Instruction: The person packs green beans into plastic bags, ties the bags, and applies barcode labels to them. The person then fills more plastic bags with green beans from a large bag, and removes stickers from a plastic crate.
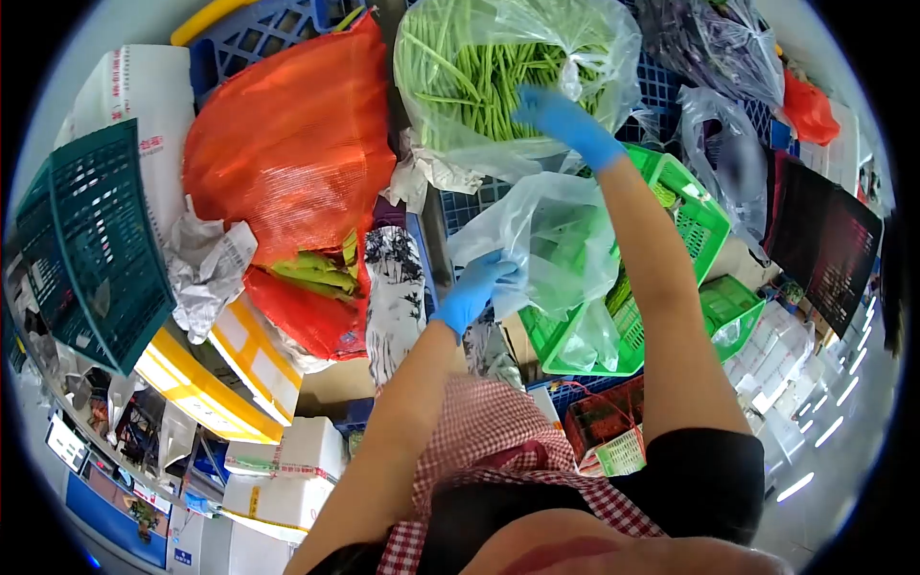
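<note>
My left hand (476,292), in a blue glove, is closed on the edge of a clear plastic bag (551,230). This bag hangs loose, with its lower part over a green crate (704,230). My right hand (567,125), also blue-gloved, reaches over long green beans (489,91) in a large clear bag (422,57). Its fingers look stretched out across the beans, slightly blurred, and I see nothing held in them. The large bag is gathered at a knot beside that hand.
Left of the beans lies a red mesh sack (287,144) with green vegetables (321,273) at its opening. A dark green crate (91,249) and yellow-taped foam boxes (206,388) stand farther left. Purple vegetables in a bag (714,48) are at the upper right.
</note>
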`<action>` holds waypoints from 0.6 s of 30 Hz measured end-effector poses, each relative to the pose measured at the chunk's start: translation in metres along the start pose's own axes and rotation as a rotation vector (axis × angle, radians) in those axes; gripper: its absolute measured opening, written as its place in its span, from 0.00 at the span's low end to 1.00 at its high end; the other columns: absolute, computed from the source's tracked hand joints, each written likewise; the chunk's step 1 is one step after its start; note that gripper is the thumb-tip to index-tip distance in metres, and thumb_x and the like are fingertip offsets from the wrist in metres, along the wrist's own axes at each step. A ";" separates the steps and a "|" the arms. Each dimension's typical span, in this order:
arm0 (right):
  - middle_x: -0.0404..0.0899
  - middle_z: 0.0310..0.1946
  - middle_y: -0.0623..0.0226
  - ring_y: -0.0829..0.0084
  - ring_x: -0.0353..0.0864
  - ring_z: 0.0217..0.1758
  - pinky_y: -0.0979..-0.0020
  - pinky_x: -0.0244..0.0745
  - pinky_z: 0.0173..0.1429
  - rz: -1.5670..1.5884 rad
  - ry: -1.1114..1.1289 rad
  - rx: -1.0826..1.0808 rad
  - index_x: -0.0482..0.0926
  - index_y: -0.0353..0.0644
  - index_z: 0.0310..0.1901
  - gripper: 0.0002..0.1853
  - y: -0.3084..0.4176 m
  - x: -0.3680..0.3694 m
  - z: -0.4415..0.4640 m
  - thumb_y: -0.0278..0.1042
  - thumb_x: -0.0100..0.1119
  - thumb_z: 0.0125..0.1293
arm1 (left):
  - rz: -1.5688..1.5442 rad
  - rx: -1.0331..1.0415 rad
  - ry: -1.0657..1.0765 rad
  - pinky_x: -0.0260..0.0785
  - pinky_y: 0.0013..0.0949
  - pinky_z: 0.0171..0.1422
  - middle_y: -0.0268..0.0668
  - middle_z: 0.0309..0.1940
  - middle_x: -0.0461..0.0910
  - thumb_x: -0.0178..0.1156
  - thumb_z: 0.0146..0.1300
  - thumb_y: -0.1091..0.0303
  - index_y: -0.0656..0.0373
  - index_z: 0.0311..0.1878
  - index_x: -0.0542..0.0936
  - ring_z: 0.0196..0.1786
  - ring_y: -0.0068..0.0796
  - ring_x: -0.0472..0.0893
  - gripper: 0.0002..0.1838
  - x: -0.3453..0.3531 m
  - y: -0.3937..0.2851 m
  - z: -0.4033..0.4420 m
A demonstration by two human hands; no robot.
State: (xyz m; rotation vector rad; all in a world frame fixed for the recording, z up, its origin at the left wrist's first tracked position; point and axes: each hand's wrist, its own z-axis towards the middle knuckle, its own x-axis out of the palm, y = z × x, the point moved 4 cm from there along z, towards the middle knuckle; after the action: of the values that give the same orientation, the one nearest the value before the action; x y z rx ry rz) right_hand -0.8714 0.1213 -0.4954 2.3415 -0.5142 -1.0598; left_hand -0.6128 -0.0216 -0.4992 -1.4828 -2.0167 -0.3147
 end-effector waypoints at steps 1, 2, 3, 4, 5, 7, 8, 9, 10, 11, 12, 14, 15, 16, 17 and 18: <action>0.72 0.51 0.51 0.62 0.73 0.52 0.67 0.68 0.55 -0.112 -0.188 0.076 0.70 0.33 0.52 0.36 -0.019 0.009 0.046 0.56 0.60 0.50 | -0.015 -0.001 -0.021 0.70 0.25 0.44 0.37 0.37 0.77 0.57 0.55 0.70 0.64 0.46 0.74 0.38 0.24 0.77 0.15 -0.001 -0.001 0.002; 0.75 0.47 0.54 0.65 0.75 0.49 0.68 0.68 0.53 -0.225 -0.378 0.148 0.70 0.35 0.53 0.34 -0.036 0.015 0.081 0.54 0.61 0.51 | -0.029 0.001 -0.042 0.71 0.25 0.42 0.37 0.37 0.77 0.58 0.54 0.69 0.64 0.45 0.74 0.36 0.24 0.77 0.15 -0.004 -0.006 0.004; 0.75 0.47 0.53 0.64 0.76 0.49 0.68 0.69 0.53 -0.122 -0.407 0.161 0.71 0.35 0.53 0.35 -0.044 0.015 0.102 0.56 0.61 0.50 | -0.057 -0.085 -0.048 0.71 0.25 0.43 0.38 0.37 0.77 0.60 0.53 0.71 0.65 0.46 0.73 0.37 0.26 0.78 0.17 -0.007 -0.013 0.002; 0.75 0.46 0.53 0.64 0.76 0.48 0.68 0.69 0.53 -0.021 -0.436 0.174 0.71 0.36 0.52 0.36 -0.047 0.013 0.120 0.58 0.60 0.49 | 0.009 -0.086 -0.070 0.71 0.25 0.42 0.38 0.37 0.77 0.60 0.53 0.72 0.66 0.46 0.73 0.36 0.26 0.78 0.17 -0.011 -0.018 0.001; 0.76 0.46 0.53 0.64 0.76 0.48 0.68 0.69 0.52 0.083 -0.464 0.185 0.72 0.36 0.51 0.37 -0.047 0.015 0.132 0.61 0.60 0.48 | 0.075 -0.085 -0.096 0.71 0.25 0.42 0.38 0.37 0.78 0.60 0.53 0.73 0.67 0.46 0.72 0.36 0.27 0.78 0.17 -0.018 -0.022 -0.003; 0.76 0.45 0.53 0.63 0.76 0.47 0.67 0.70 0.50 -0.136 -0.515 0.199 0.74 0.38 0.50 0.39 -0.044 0.021 0.144 0.66 0.58 0.47 | 0.127 -0.123 -0.043 0.71 0.26 0.42 0.37 0.36 0.78 0.59 0.54 0.75 0.68 0.46 0.72 0.36 0.28 0.78 0.16 -0.027 -0.034 -0.007; 0.76 0.45 0.53 0.63 0.76 0.46 0.67 0.71 0.49 -0.246 -0.537 0.208 0.74 0.39 0.49 0.40 -0.039 0.024 0.144 0.69 0.56 0.46 | 0.041 -0.177 -0.050 0.71 0.26 0.43 0.37 0.36 0.78 0.59 0.54 0.74 0.68 0.46 0.72 0.36 0.29 0.79 0.16 -0.033 -0.036 -0.010; 0.77 0.45 0.58 0.63 0.76 0.46 0.66 0.71 0.48 -0.254 -0.386 0.289 0.75 0.43 0.49 0.40 -0.031 0.025 0.140 0.72 0.53 0.45 | -0.043 -0.230 -0.056 0.71 0.26 0.43 0.37 0.36 0.78 0.59 0.54 0.74 0.68 0.46 0.72 0.36 0.29 0.79 0.16 -0.038 -0.039 -0.013; 0.77 0.45 0.60 0.62 0.77 0.46 0.66 0.72 0.48 -0.365 -0.475 0.244 0.75 0.45 0.49 0.40 -0.015 0.022 0.132 0.72 0.54 0.44 | -0.128 -0.277 -0.059 0.71 0.27 0.44 0.37 0.36 0.78 0.59 0.54 0.73 0.67 0.46 0.73 0.37 0.29 0.79 0.16 -0.039 -0.043 -0.014; 0.76 0.46 0.61 0.62 0.77 0.45 0.66 0.72 0.47 -0.477 -0.566 0.194 0.76 0.47 0.48 0.39 0.002 0.021 0.124 0.73 0.55 0.43 | -0.158 -0.300 -0.013 0.70 0.27 0.46 0.38 0.38 0.78 0.59 0.54 0.72 0.67 0.48 0.72 0.39 0.28 0.78 0.17 -0.034 -0.049 -0.013; 0.76 0.46 0.62 0.61 0.77 0.45 0.65 0.73 0.47 -0.585 -0.655 0.141 0.76 0.49 0.48 0.39 0.016 0.020 0.120 0.73 0.56 0.42 | -0.186 -0.323 0.031 0.69 0.28 0.48 0.38 0.40 0.77 0.59 0.55 0.71 0.66 0.49 0.72 0.41 0.27 0.77 0.18 -0.031 -0.054 -0.017; 0.74 0.49 0.59 0.59 0.74 0.50 0.61 0.69 0.52 -0.461 -0.516 -0.053 0.75 0.49 0.49 0.36 -0.002 0.018 0.161 0.71 0.52 0.47 | -0.220 -0.254 0.111 0.68 0.28 0.50 0.38 0.44 0.76 0.58 0.55 0.69 0.65 0.53 0.69 0.45 0.26 0.76 0.22 -0.023 -0.067 -0.020; 0.74 0.49 0.58 0.59 0.73 0.51 0.59 0.67 0.53 -0.491 -0.423 -0.119 0.75 0.49 0.50 0.36 -0.035 0.033 0.207 0.70 0.51 0.48 | -0.220 -0.160 0.149 0.69 0.28 0.50 0.38 0.46 0.74 0.58 0.55 0.69 0.64 0.56 0.67 0.46 0.26 0.76 0.25 -0.017 -0.076 -0.018; 0.72 0.50 0.57 0.57 0.70 0.54 0.58 0.64 0.56 -0.454 -0.434 -0.024 0.73 0.49 0.51 0.35 -0.026 0.030 0.209 0.68 0.51 0.49 | -0.216 -0.071 0.189 0.69 0.28 0.50 0.38 0.48 0.73 0.58 0.55 0.69 0.64 0.59 0.64 0.47 0.26 0.75 0.28 -0.014 -0.085 -0.017; 0.71 0.52 0.56 0.56 0.68 0.56 0.56 0.61 0.59 -0.418 -0.446 0.072 0.72 0.49 0.53 0.35 -0.013 0.027 0.210 0.66 0.51 0.50 | -0.016 0.012 0.182 0.69 0.28 0.51 0.38 0.49 0.72 0.59 0.54 0.69 0.64 0.60 0.62 0.48 0.26 0.74 0.30 -0.015 -0.092 -0.019; 0.71 0.52 0.56 0.56 0.68 0.56 0.56 0.61 0.59 -0.379 -0.471 0.140 0.71 0.49 0.54 0.35 -0.013 0.033 0.202 0.66 0.51 0.49 | 0.180 0.096 0.176 0.69 0.28 0.51 0.38 0.50 0.71 0.59 0.53 0.70 0.63 0.62 0.59 0.49 0.26 0.74 0.33 -0.016 -0.100 -0.021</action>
State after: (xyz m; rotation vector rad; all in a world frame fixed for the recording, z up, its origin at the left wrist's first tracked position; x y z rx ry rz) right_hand -1.0054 0.0544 -0.6358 2.3620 -0.3188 -1.8277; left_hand -0.6958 -0.0794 -0.4764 -1.5091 -1.7231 -0.2603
